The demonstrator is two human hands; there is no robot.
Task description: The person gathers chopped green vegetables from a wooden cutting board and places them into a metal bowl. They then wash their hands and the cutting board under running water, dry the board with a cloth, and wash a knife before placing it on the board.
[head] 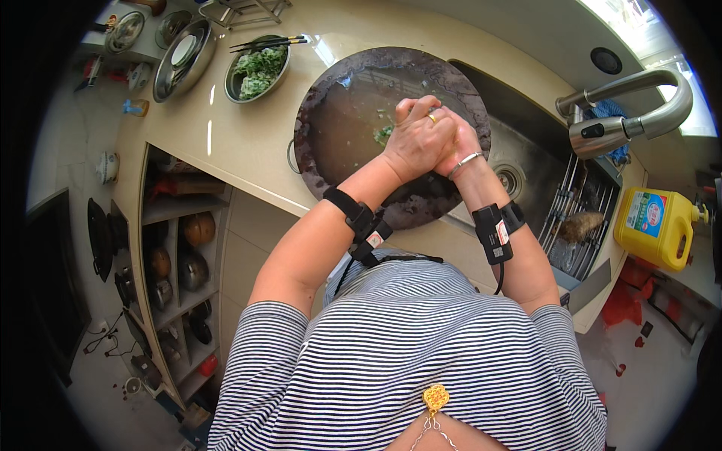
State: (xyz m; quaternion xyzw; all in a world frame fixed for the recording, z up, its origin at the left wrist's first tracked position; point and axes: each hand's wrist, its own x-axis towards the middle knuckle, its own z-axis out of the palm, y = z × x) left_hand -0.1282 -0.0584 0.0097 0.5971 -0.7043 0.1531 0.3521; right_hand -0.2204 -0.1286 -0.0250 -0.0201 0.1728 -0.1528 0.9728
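Note:
Over the right half of a large round dark pan (338, 135) my left hand (420, 135) and my right hand (463, 141) are pressed together, with fingers folded over one another. Whatever may be between the palms is hidden. The left hand wears a gold ring; a silver bangle circles the right wrist. Brownish liquid lies in the pan, with a few bits of chopped greens (383, 135) just left of my hands. Further left, a metal bowl (229, 84) holds flour-coated chopped greens (262, 70), and dark chopsticks (271, 43) rest across its rim.
The pan overlaps a steel sink (519, 141) with a pull-out faucet (603, 135) on the right. A rack (544, 225) holds a brown brush-like thing. Beyond it stands a yellow detergent jug (654, 228). Stacked metal basins (161, 90) and a small jar (136, 107) sit at the left.

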